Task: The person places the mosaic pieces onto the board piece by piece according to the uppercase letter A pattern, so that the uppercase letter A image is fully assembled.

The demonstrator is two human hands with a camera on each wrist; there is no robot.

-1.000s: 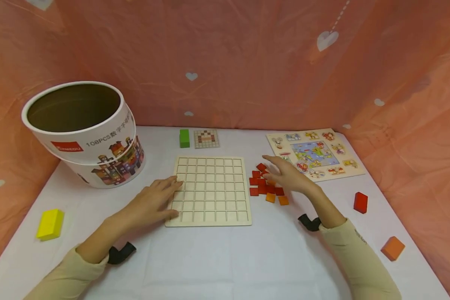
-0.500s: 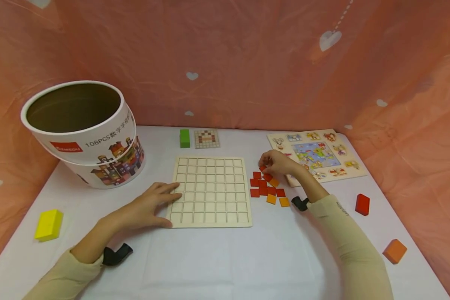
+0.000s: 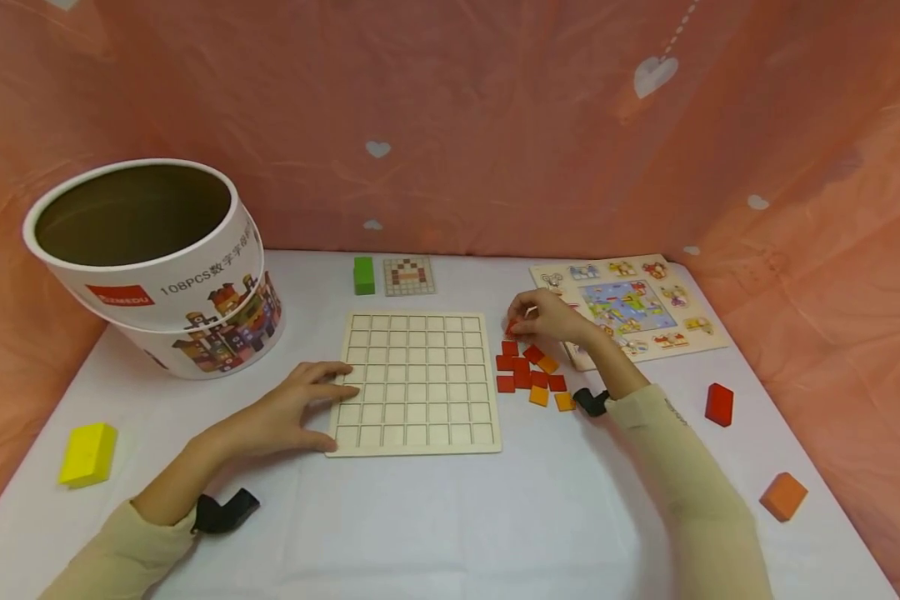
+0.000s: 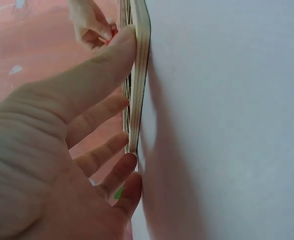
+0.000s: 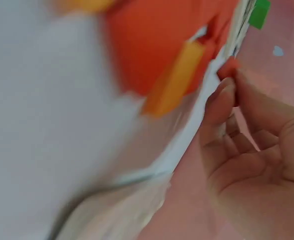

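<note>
A wooden grid board (image 3: 416,383) with bare square cells lies in the middle of the table. My left hand (image 3: 288,412) rests along its left edge, fingers spread and fairly straight; the thumb touches the board's edge (image 4: 142,75) in the left wrist view. Right of the board, my right hand (image 3: 547,317) pinches a red square tile (image 5: 229,68) between thumb and forefinger, above the table. Below that hand lies a loose cluster of red tiles (image 3: 521,373) and a few orange tiles (image 3: 539,396).
A big white bucket (image 3: 225,250) stands at the back left. Behind the board are a green block (image 3: 363,276) and a small pattern card (image 3: 409,287). A picture puzzle board (image 3: 667,325) lies back right. Yellow (image 3: 88,455), red (image 3: 719,404) and orange (image 3: 783,497) blocks sit at the sides.
My right hand has gone from spread fingers over the cluster to pinching a red tile, then moved slightly left and away with it. My left hand has slid a little toward the board's near-left corner.
</note>
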